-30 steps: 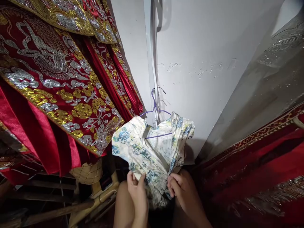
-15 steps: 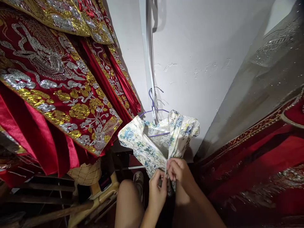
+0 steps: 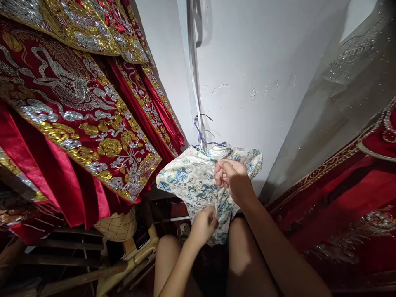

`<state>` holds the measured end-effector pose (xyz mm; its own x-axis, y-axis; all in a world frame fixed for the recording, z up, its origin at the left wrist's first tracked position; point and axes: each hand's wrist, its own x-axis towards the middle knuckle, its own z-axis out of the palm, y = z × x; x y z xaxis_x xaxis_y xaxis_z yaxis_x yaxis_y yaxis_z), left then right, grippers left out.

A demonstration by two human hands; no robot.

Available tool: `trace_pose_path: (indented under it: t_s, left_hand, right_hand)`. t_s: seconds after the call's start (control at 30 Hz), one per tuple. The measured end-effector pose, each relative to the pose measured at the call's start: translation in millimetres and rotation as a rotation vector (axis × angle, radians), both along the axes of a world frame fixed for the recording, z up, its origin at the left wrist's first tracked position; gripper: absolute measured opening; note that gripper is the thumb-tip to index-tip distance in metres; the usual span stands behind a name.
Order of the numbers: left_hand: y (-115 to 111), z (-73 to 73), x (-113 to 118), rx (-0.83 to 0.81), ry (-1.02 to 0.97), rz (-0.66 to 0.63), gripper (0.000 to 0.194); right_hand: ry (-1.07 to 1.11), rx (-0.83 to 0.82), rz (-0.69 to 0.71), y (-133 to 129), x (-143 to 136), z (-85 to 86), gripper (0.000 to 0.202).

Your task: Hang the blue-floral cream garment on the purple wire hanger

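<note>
A white garment with blue and yellow flowers [image 3: 182,177] hangs on a purple hanger [image 3: 200,136], its front edges drawn together down the middle. My right hand [image 3: 230,177] is closed in a pinch at the neckline, near the top of the front opening; what lies between its fingertips is too small to make out, probably the zipper pull or fabric edge. Lower down, my left hand [image 3: 204,225] has its fingers curled against the front of the garment, on the cloth by the centre line.
Red robes with gold and silver embroidery [image 3: 108,123] hang at the left, above a wooden chair frame [image 3: 123,268] and a woven basket [image 3: 116,227]. Another red garment [image 3: 340,198] is at the right. A white pole [image 3: 192,62] runs down the wall [image 3: 253,62].
My right hand has moved up from the lower front to the neckline, and the front opening has closed. My left hand has shifted slightly up and left.
</note>
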<state>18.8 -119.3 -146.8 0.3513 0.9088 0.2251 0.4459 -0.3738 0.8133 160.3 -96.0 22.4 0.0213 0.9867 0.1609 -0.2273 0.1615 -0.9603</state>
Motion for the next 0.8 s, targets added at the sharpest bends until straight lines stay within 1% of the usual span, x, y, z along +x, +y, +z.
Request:
trace_pose_path:
  t_s: [0.03,0.07,0.13,0.17,0.2,0.23,0.3,0.37,0.47,0.53,0.6,0.63,0.7,0.77,0.8]
  left_hand:
    - [5,17.3,-1,0.056,-0.050,0.002,0.005]
    - [10,36.5,-2,0.126,-0.143,0.034,0.010]
    - [18,76.7,-2,0.277,-0.309,0.109,0.026]
    - [21,95.4,-2,0.362,-0.348,0.148,0.031]
    - [24,112.0,-2,0.429,-0.340,0.156,0.032]
    - [27,126.0,-2,0.478,-0.322,0.155,0.030]
    - [32,145.8,-1,0.552,-0.273,0.153,0.027]
    - [37,156.5,0,0.605,-0.235,0.153,0.027]
    - [40,163.5,3,0.656,-0.135,0.107,0.017]
    - [41,166.4,5,0.685,-0.074,0.095,0.012]
    - [42,169.9,3,0.743,-0.062,0.137,0.012]
    - [43,172.1,0,0.784,-0.075,0.181,0.011]
    - [48,176.5,-14,0.845,-0.149,0.328,0.011]
    - [59,178.5,-37,0.824,-0.304,0.509,0.009]
    - [66,177.7,-50,0.770,-0.413,0.582,0.008]
  right_hand:
    - [-0.011,0.010,0.001,-2,-1,-1.7,0.016]
    - [-0.026,0.013,0.008,-3,-1,-3.2,0.017]
    - [-0.063,0.009,0.033,-6,-2,-5.2,0.018]
    - [-0.091,0.014,0.043,-7,-3,-5.5,0.018]
    - [-0.125,0.028,0.043,-8,-3,-5.5,0.019]
    - [-0.164,0.052,0.030,-9,-3,-5.2,0.019]
    - [-0.236,0.111,-0.021,-12,-2,-3.9,0.021]
    - [-0.272,0.152,-0.054,-13,-1,-2.7,0.022]
    - [-0.273,0.171,-0.049,-9,1,-3.6,0.023]
    - [-0.275,0.173,-0.044,-3,1,-7.8,0.024]
    - [-0.303,0.190,-0.035,5,1,-16.3,0.025]
    - [-0.332,0.204,-0.025,9,0,-22.4,0.026]
    - [-0.405,0.219,0.007,13,-1,-38.0,0.029]
    - [-0.454,0.192,0.053,11,-2,-56.2,0.030]
    - [-0.454,0.164,0.078,8,-2,-65.2,0.031]
